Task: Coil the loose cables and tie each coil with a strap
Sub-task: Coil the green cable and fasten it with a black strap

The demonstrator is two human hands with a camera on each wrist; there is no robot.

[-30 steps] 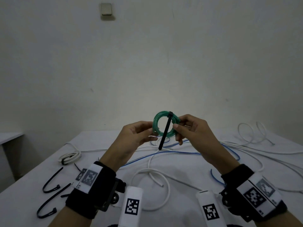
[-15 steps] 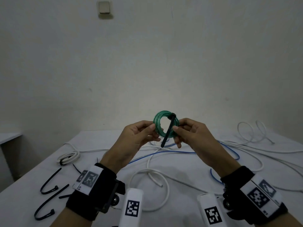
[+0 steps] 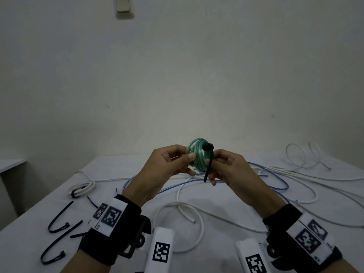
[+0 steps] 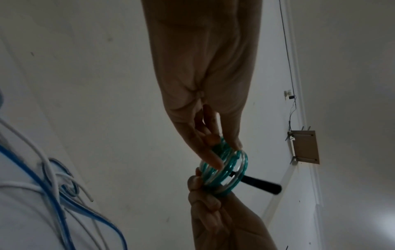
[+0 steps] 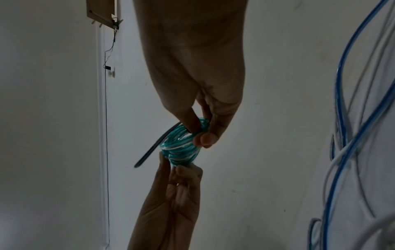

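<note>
- My left hand (image 3: 167, 164) pinches the near rim of the green coil (image 3: 198, 156); my right hand (image 3: 226, 168) clamps the far rim where the black strap (image 3: 208, 164) crosses it.
- Since a second ago I have turned the coil more edge-on, and the strap's head now sits at the top: judged cinched, tail still loose.
- The left wrist view shows separate turns; the head view alone shows the loose cables (image 3: 266, 174) below my fingers.
</note>
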